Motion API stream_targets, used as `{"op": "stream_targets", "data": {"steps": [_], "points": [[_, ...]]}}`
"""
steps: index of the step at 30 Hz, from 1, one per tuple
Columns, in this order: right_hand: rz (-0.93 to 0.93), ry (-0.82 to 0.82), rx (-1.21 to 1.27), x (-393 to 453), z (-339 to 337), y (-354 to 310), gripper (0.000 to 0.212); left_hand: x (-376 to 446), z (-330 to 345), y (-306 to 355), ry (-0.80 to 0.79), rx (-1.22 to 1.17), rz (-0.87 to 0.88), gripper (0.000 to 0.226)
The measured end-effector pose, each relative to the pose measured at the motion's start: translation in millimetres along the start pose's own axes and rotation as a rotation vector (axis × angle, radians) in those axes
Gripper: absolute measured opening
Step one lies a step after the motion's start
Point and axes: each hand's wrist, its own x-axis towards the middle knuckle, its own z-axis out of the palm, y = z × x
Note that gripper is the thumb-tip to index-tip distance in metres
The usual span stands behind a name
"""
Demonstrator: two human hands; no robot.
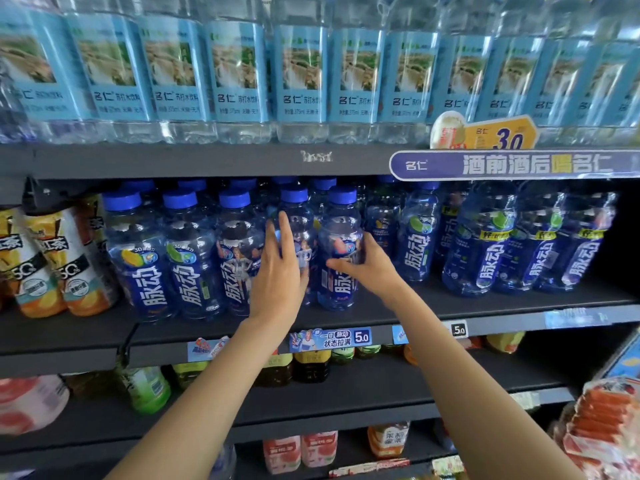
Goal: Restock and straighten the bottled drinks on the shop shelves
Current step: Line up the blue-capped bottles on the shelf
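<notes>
A row of blue-capped bottles with dark blue labels stands on the middle shelf [381,311]. My right hand [367,263] grips one blue bottle [341,230] near the shelf's front, fingers curled round its label. My left hand [278,265] lies with straight fingers against the neighbouring blue bottle [296,209], just to the left. More of these bottles stand to the left [187,251] and right [419,237], with others behind them.
The top shelf holds several clear water bottles with light blue labels [301,74]. Orange tea bottles [76,265] stand at the far left of the middle shelf. Lower shelves carry green, dark and pink drinks. Price tags [332,339] line the shelf edge. Packaged goods [602,431] sit at lower right.
</notes>
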Motion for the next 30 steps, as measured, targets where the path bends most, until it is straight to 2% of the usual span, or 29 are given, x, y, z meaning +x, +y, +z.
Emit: {"op": "stream_targets", "data": {"steps": [4, 6, 9, 12, 14, 15, 17, 19, 21, 25, 30], "points": [[-0.007, 0.013, -0.014, -3, 2, 4, 0.067, -32, -5, -24, 0.184, -0.078, 0.161, 0.067], [-0.016, 0.023, -0.067, -2, 2, 2, 0.065, -40, -3, -39, 0.281, -0.027, 0.138, 0.061], [-0.014, 0.055, -0.127, -1, 6, -1, 0.068, -38, -8, -48, 0.345, -0.029, 0.038, 0.058], [-0.172, 0.286, -0.226, -14, 15, -8, 0.078, -32, -18, -52, 0.353, -0.068, -0.060, 0.060], [-0.347, 0.510, -0.271, -28, 25, -22, 0.066, -30, -22, -59, 0.308, -0.072, -0.106, 0.064], [-0.417, 0.539, -0.301, -33, 32, -30, 0.058, -29, -23, -63, 0.269, -0.060, -0.120, 0.067], [-0.453, 0.418, -0.398, -38, 49, -44, 0.057, -29, -23, -68, 0.209, -0.028, -0.127, 0.070], [-0.344, 0.283, -0.503, -31, 65, -50, 0.072, -29, -23, -70, 0.196, 0.001, -0.115, 0.071], [-0.236, 0.233, -0.543, -19, 74, -53, 0.085, -28, -23, -70, 0.181, 0.027, -0.116, 0.072], [-0.139, 0.231, -0.556, -4, 82, -57, 0.094, -22, -19, -67, 0.166, 0.060, -0.192, 0.075], [-0.149, 0.274, -0.482, -3, 84, -58, 0.087, -22, -9, -56, 0.171, 0.018, -0.269, 0.080]]}}
